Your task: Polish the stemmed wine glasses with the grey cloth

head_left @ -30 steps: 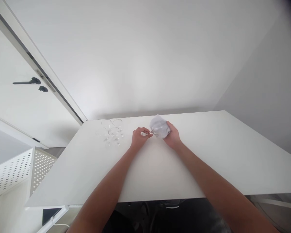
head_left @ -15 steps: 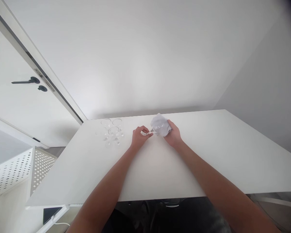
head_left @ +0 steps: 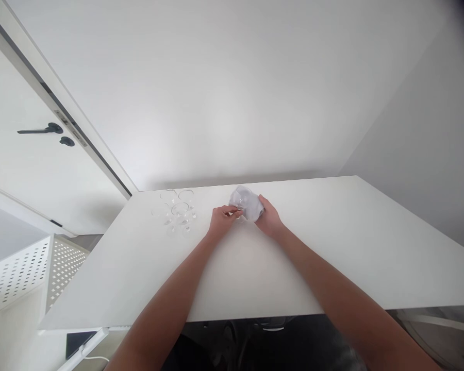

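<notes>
Over the table's far middle, my left hand [head_left: 221, 221] pinches a clear wine glass [head_left: 239, 200] by what looks like its stem, thumb and fingers closed. A light grey cloth [head_left: 254, 206] is bunched around and behind the glass's bowl. My right hand [head_left: 269, 218] grips that cloth from the right, its fingers partly hidden beneath the fabric. Cloth and left fingers cover much of the glass, so its rim is hard to make out. Several clear stemmed glasses [head_left: 180, 209] stand in a cluster to the left of my left hand.
The white table [head_left: 294, 278] runs across the view, with its back edge near a plain wall. On the left are a white door with a black handle [head_left: 40, 130] and a white perforated panel [head_left: 64, 263]. A white cable [head_left: 96, 358] hangs at the lower left.
The cloth, the glass and my right hand have shifted a little to the left and nearer to me. The glass has turned in my left fingers. The standing glasses stay put.
</notes>
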A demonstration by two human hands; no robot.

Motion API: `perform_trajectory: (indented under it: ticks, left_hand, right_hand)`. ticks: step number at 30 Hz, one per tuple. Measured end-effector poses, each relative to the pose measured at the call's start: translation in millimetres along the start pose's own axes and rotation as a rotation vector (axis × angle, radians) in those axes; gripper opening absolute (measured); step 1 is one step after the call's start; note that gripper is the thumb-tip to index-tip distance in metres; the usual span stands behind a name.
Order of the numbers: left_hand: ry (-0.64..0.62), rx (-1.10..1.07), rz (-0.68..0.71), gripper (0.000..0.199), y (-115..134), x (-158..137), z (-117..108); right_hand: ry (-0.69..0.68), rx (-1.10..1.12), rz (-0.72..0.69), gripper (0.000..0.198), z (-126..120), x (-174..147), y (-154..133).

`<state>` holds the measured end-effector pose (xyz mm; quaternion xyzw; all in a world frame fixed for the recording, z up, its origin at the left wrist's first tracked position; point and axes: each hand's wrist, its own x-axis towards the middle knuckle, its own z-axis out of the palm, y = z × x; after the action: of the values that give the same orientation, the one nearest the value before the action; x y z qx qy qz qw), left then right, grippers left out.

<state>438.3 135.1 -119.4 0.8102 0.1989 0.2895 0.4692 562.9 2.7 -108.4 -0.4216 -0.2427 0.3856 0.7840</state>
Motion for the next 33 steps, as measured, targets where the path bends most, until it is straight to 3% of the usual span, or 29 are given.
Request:
perform_trajectory:
  ticks: [4,9,12,19,25,29,33]
  left_hand:
    - [0.016,0.027,0.047,0.022,-3,1,1]
    - [0.002,0.100,0.106,0.030,-5,1,4]
    - [-0.008,0.125,0.113,0.034,-4,1,4]
    - [-0.125,0.004,0.147,0.040,3,-1,0]
    - [-0.060,-0.016,0.119,0.040,9,-5,-2]
    - [0.043,-0.081,0.053,0.040,9,-6,-3]
    - [0.097,-0.280,-0.020,0.035,7,-2,-4]
  right_hand:
    - [-0.090,-0.135,-0.038,0.043,6,-5,-3]
    - [-0.299,-0.632,-0.183,0.057,10,-15,-13]
    - [-0.302,-0.788,-0.218,0.058,7,-15,-12]
    - [-0.206,-1.046,-0.212,0.039,0,-6,-4]
    - [-0.147,-0.967,-0.169,0.032,-1,-2,-1]
    - [-0.153,-0.707,-0.076,0.035,-1,0,-3]
    - [-0.188,-0.374,0.124,0.037,2,-6,-12]
